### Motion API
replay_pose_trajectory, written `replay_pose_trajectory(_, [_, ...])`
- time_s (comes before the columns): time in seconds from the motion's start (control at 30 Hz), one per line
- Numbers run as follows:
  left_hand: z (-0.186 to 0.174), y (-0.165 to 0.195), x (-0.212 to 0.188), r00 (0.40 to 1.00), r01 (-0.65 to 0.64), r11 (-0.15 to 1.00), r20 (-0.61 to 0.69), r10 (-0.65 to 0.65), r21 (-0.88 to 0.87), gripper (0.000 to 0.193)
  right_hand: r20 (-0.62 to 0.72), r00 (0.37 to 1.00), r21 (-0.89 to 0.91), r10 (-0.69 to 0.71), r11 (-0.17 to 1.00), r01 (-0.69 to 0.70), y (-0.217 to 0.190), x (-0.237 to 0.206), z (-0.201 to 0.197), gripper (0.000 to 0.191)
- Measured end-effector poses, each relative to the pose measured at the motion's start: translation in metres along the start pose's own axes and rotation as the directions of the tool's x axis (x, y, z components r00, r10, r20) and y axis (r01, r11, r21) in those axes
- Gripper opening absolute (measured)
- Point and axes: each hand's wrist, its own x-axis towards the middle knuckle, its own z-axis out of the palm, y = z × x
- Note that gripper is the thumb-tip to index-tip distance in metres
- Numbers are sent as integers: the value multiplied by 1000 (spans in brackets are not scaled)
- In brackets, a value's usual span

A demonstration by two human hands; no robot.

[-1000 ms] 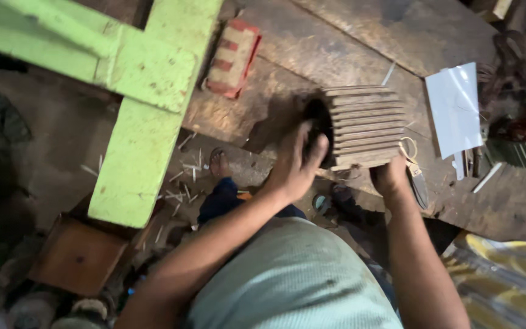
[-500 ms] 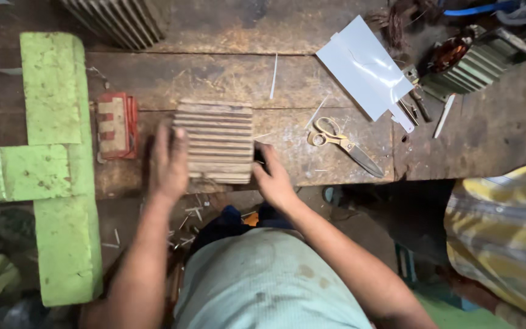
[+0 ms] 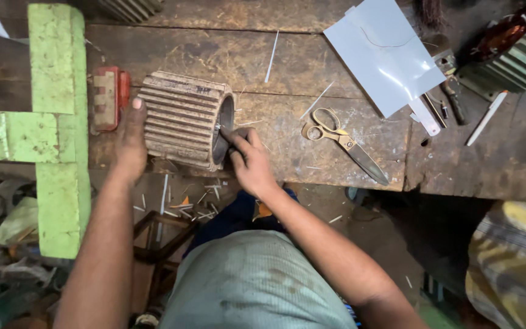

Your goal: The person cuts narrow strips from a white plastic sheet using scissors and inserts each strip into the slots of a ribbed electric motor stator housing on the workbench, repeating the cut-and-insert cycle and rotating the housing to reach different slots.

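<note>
- My left hand (image 3: pixel 130 141) lies flat against the ribbed motor housing (image 3: pixel 181 119).
- My right hand (image 3: pixel 249 163) grips its open end.
- Scissors (image 3: pixel 343 141) lie nearby on the table (image 3: pixel 312 67).

Scissors (image 3: pixel 343 143) right of finned housing (image 3: pixel 181 119)

Pale grey-green tee w/ faint stains, dark blue trousers, arms bare, no gloves or sleeves

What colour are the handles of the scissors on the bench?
The scissors have yellowish, brass-coloured handles with dark grey blades, seen in the head view.
</note>
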Motion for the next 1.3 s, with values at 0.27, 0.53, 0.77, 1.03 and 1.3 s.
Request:
replay_pose_trajectory(0.27, [1,9,0,997,73,993,23,-71,-95,101,124,991,5,40,999,-41,8,4,-22,48])
replay_pose_trajectory(0.53, [1,-2,0,997,67,997,-33,-66,30,104,149,987,-30,-56,998,61,16,4,-13,49])
replay_pose_trajectory(0.77, [-1,3,0,990,140,990,-26,-141,-27,103,153,988,-55,-27,998,35,15,4,-17,52])
replay_pose_trajectory(1.03, [5,1,4,1000,21,989,9,-20,-145,104,130,991,-53,-37,998,44,3,2,-14,52])
replay_pose_trajectory(1.3, [-1,-3,5,996,82,994,26,-80,-70,106,111,994,-43,-20,999,25,-1,0,-15,53])
